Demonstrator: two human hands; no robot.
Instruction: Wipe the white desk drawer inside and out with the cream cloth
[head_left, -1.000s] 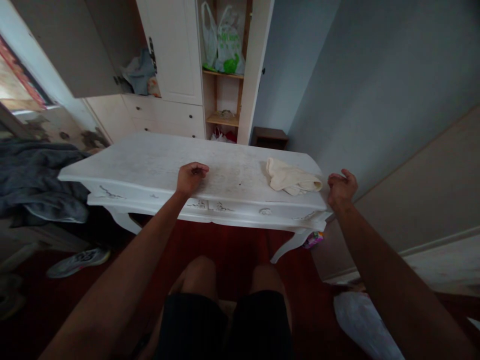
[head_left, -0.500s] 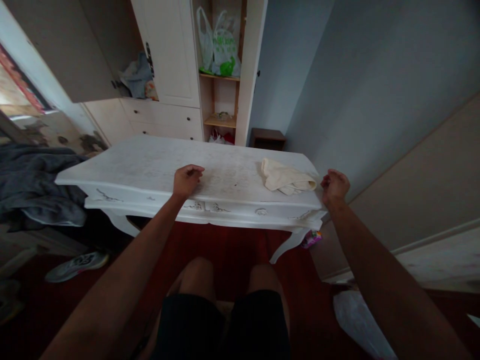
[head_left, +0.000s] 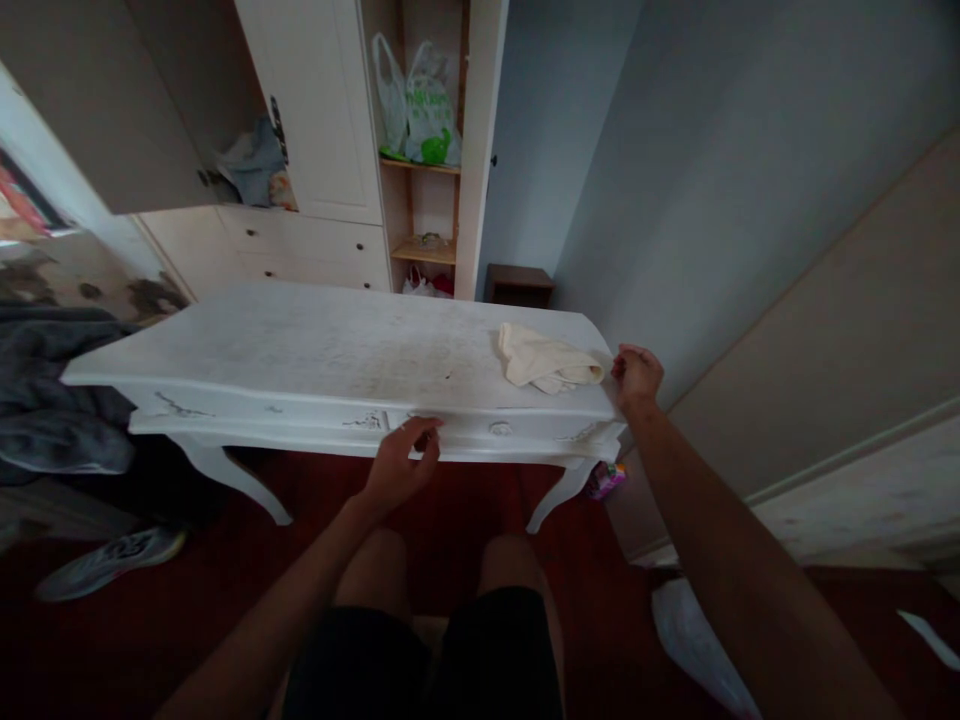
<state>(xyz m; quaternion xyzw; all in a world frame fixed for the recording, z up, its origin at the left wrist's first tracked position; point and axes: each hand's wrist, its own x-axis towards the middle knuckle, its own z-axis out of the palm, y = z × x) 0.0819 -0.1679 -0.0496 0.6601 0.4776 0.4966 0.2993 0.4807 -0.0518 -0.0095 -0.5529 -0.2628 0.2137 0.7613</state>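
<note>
Left grip (head_left: 399, 464) slightly spread before the white table (head_left: 330, 335); right grip (head_left: 638, 375) curled — cannot tell if closed — near cream cloth (head_left: 546, 360).

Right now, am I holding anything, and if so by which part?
Nothing visible is held: your left hand is near the front of the white desk, your right hand at its end, beside the cream cloth.

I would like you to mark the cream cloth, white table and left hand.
Cream cloth (head_left: 547, 361), head view: middle of its folded fabric.
White table (head_left: 315, 335), head view: part of its top surface.
Left hand (head_left: 400, 462), head view: middle of the hand.
</note>
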